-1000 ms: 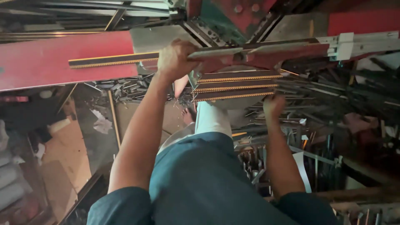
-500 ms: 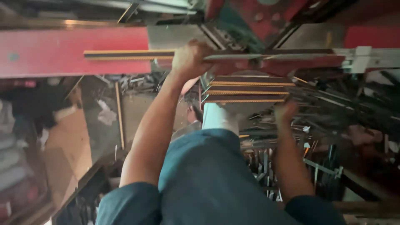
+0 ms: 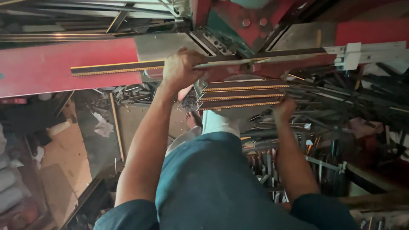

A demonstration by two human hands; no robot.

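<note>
Red machine bed (image 3: 64, 68) (dim workshop) bears scrap-littered floor (image 3: 140, 123).

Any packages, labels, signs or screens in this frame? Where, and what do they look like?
No labels, signs or screens show.
Cardboard pieces: floor, lower left, flat, tan-brown; whether they are boxes cannot be told.
Crumpled paper: floor beside the cardboard, small, whitish.
Left hand grips a long dark strip with a yellow edge; right hand is at a stack of similar strips; none bears a marking.
</note>
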